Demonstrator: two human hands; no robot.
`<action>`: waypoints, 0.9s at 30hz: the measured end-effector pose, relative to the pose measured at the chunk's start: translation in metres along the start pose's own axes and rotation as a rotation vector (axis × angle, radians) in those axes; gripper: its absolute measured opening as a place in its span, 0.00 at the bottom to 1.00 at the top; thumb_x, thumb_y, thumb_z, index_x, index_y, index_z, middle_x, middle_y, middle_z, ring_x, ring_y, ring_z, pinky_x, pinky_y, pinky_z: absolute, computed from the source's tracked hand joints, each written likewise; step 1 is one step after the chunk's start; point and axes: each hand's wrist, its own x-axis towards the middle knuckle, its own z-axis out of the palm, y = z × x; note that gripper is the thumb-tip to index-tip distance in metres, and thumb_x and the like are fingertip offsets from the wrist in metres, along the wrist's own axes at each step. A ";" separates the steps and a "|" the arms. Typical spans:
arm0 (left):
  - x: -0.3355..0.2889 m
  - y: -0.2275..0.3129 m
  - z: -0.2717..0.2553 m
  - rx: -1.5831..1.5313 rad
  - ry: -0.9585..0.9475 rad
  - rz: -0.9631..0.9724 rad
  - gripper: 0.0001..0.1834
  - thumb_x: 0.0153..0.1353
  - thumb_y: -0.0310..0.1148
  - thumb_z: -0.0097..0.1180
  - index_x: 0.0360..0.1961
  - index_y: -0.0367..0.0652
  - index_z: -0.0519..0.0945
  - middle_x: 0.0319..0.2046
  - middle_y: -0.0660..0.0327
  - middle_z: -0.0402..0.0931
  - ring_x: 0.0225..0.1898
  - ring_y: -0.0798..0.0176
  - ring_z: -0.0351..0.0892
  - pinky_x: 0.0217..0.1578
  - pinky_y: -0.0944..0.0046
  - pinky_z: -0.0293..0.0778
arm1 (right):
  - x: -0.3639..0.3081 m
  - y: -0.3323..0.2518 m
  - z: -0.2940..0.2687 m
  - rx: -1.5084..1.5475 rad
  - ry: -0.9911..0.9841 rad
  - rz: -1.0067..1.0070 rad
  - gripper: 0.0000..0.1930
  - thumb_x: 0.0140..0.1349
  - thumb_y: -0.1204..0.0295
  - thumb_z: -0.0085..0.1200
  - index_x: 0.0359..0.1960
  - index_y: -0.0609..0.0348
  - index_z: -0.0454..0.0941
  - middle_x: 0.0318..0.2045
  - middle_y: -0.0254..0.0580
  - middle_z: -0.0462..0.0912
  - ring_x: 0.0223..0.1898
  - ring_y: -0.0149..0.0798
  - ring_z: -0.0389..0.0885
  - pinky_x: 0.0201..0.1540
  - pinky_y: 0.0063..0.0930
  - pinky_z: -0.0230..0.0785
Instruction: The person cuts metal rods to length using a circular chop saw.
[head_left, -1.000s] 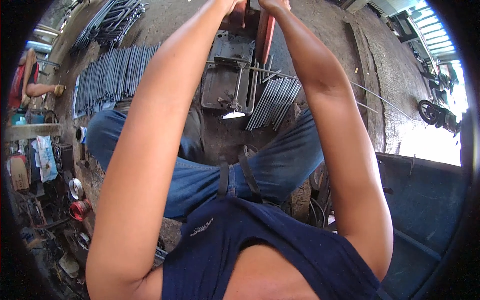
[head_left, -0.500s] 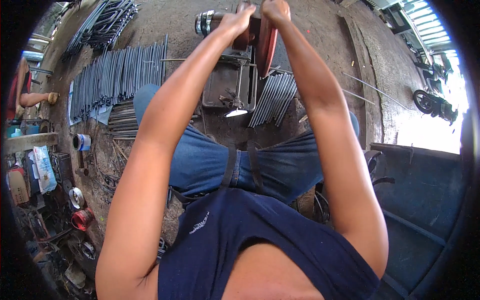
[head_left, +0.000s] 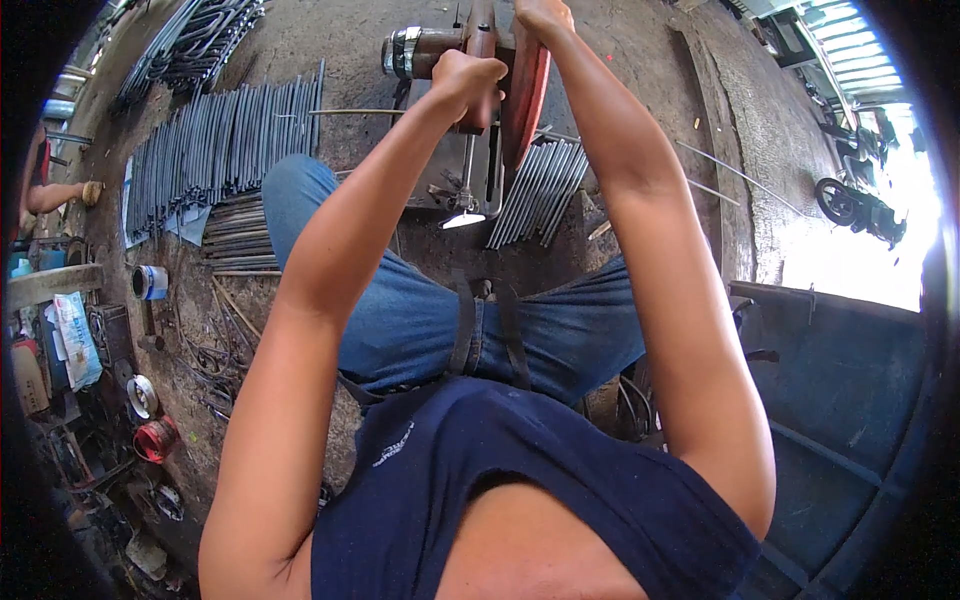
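Left hand (head_left: 468, 82): grip closed around the handle of a cut-off saw (head_left: 470, 45) at the far centre of the scene. Right hand (head_left: 540, 15): resting on top of the saw's red blade guard (head_left: 527, 95); whether its grip is closed cannot be told. Cut metal rods (head_left: 540, 195) lie on the floor just near of the saw. Long rods (head_left: 215, 150) lie in a row, far left.
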 end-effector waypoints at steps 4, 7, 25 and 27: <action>-0.017 -0.024 0.001 0.310 0.169 0.092 0.19 0.39 0.37 0.61 0.20 0.26 0.78 0.26 0.45 0.80 0.32 0.53 0.84 0.36 0.59 0.78 | -0.022 0.019 0.009 -0.034 -0.080 0.003 0.26 0.59 0.60 0.48 0.50 0.74 0.70 0.42 0.69 0.79 0.47 0.61 0.79 0.48 0.47 0.73; -0.025 -0.043 0.000 0.405 0.204 0.133 0.28 0.40 0.38 0.62 0.40 0.27 0.77 0.37 0.44 0.80 0.39 0.51 0.81 0.44 0.59 0.74 | -0.046 0.020 0.011 -0.050 0.009 -0.088 0.21 0.61 0.61 0.46 0.43 0.71 0.72 0.38 0.68 0.80 0.43 0.62 0.80 0.46 0.49 0.74; -0.027 -0.057 0.002 0.346 0.198 0.131 0.21 0.40 0.33 0.58 0.32 0.23 0.80 0.35 0.38 0.80 0.42 0.45 0.82 0.45 0.58 0.75 | -0.042 0.025 0.021 -0.075 0.016 -0.107 0.24 0.59 0.63 0.45 0.53 0.70 0.70 0.36 0.62 0.82 0.42 0.55 0.83 0.44 0.45 0.75; -0.030 -0.054 0.002 0.356 0.191 0.113 0.21 0.39 0.33 0.58 0.32 0.23 0.80 0.34 0.38 0.80 0.41 0.44 0.83 0.45 0.58 0.75 | -0.039 0.026 0.023 -0.101 -0.022 -0.111 0.24 0.60 0.64 0.43 0.53 0.69 0.70 0.36 0.62 0.82 0.42 0.55 0.83 0.43 0.46 0.75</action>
